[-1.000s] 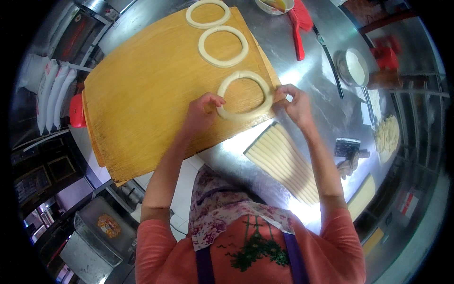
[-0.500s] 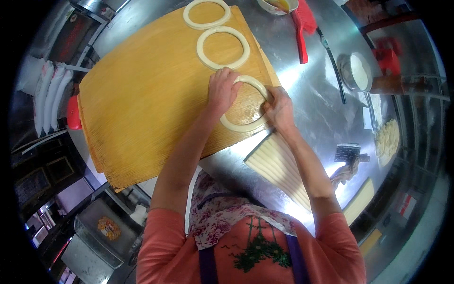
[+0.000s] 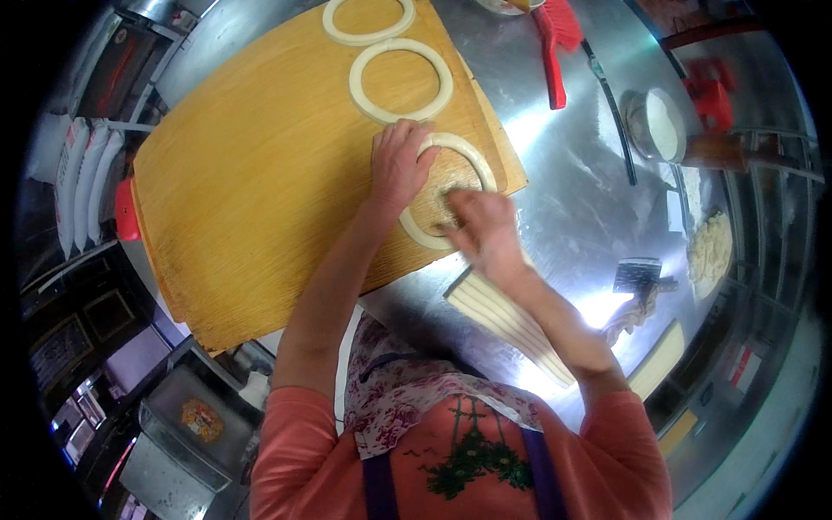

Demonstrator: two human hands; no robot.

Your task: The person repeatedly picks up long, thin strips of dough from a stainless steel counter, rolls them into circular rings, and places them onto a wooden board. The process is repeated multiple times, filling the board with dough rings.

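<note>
A ring of pale dough lies on the wooden board, near its right edge. My left hand rests on the ring's left side, its fingers curled over the dough and the thumb towards the inside. Motion blurs my right hand, which hovers over the ring's lower right part; thumb and fingers look apart, and no dough shows between them. Two more dough rings lie farther up the board, a middle one and a far one. Below my right wrist, several dough strips lie side by side on the metal table.
On the metal table at right are a red brush, a dark stick, a pan of white stuff, a dough lump, a scraper, a cloth and a dough slab. White bags stand at far left.
My right hand has come off the ring's right side and moved down and left over its lower part. My left hand stays on the ring's left side. The view has shifted slightly.
</note>
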